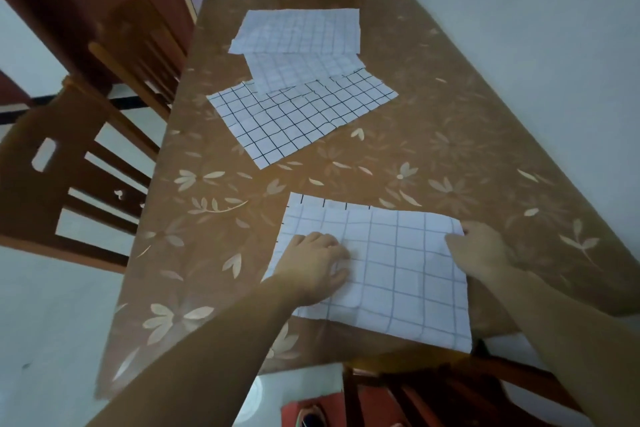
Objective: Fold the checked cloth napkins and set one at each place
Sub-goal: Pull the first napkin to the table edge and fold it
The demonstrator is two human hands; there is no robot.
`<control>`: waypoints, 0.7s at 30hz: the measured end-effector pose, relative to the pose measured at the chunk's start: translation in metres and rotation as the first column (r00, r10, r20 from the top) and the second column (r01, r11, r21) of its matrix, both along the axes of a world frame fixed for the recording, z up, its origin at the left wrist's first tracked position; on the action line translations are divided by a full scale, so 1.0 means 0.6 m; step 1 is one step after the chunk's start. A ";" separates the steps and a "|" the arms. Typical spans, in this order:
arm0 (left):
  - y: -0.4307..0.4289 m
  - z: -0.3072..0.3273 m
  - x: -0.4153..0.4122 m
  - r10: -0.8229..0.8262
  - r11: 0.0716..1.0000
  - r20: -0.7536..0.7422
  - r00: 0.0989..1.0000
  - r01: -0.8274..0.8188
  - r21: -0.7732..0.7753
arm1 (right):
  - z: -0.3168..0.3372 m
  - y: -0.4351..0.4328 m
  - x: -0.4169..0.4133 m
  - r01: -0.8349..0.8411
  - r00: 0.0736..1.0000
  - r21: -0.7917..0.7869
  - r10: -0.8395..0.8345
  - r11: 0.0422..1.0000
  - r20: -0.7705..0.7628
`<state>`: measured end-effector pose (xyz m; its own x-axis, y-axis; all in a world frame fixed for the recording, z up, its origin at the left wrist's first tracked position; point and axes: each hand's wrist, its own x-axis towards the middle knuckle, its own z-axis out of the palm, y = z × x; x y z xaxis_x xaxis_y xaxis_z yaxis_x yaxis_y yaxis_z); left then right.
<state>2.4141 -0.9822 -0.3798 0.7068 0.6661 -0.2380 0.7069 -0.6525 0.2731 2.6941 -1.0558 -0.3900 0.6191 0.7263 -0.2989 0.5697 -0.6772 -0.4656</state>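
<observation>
A white checked napkin point(391, 274) lies folded over on the near part of the table; a strip of its lower layer shows along the far edge. My left hand point(317, 265) rests on its left half with fingers curled down onto the cloth. My right hand point(479, 248) holds the napkin's far right corner, fingers bent round the edge. Three more checked napkins lie flat and overlapping further back: one with dark lines point(298, 118), a paler one point(301, 71) and the farthest point(298, 31).
The table point(467, 135) wears a brown flowered cover. Wooden chairs stand at its left side point(76, 163) and at the near edge point(433, 392). A pale wall runs close along the right.
</observation>
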 end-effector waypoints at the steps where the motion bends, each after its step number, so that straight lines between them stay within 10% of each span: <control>1: -0.004 -0.009 0.002 0.005 1.000 -0.005 1.000 -0.005 -0.014 | -0.008 0.005 0.001 0.003 1.000 -0.005 -0.003 1.000 0.000; 8: -0.011 -0.056 0.000 -0.021 0.996 -0.196 0.980 0.004 -0.087 | -0.011 -0.008 -0.074 -0.231 0.901 -0.055 0.235 0.971 0.365; 13: 0.003 -0.083 0.003 -0.006 0.999 -0.221 0.975 -0.004 -0.047 | -0.052 -0.035 -0.139 -0.495 0.798 -0.222 0.540 0.840 0.267; 21: 0.027 -0.098 0.000 0.013 1.000 -0.155 0.988 -0.014 0.000 | -0.082 -0.024 -0.137 -0.429 0.824 -0.265 0.494 0.863 0.277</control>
<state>2.4140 -0.9658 -0.4387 0.6521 0.6750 -0.3451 0.7496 -0.6423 0.1601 2.6118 -1.0703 -0.4392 0.3089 0.9035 -0.2972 0.9323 -0.3494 -0.0932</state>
